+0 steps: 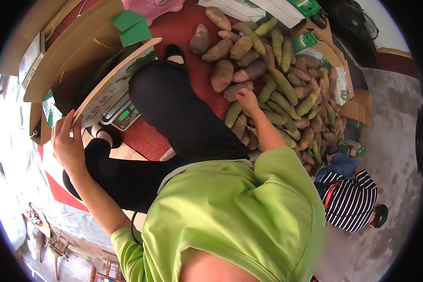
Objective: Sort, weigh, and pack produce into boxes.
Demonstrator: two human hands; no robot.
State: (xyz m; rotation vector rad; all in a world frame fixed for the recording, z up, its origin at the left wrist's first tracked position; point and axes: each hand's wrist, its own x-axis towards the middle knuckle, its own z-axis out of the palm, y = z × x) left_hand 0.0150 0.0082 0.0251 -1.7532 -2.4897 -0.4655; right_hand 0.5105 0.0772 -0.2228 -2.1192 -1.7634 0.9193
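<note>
My left hand (68,146) has its fingers closed over the near edge of an upright cardboard box flap (113,80), printed on its outer side. The open cardboard box (56,61) stands beyond it at the left. At the heap's near left side, my right hand (248,100) is closed at the end of a brown tuber (236,90), which lies among others. Around it spreads a heap of long green vegetables (283,84) and brown-purple tubers (222,75). How firmly the right fingers grip is partly hidden.
A digital scale (124,117) with a lit green display sits beside the box, near my knee. An open box (336,66) borders the heap on the right. A person in a striped shirt (348,199) is at the lower right. A pink plastic item (152,7) lies far ahead.
</note>
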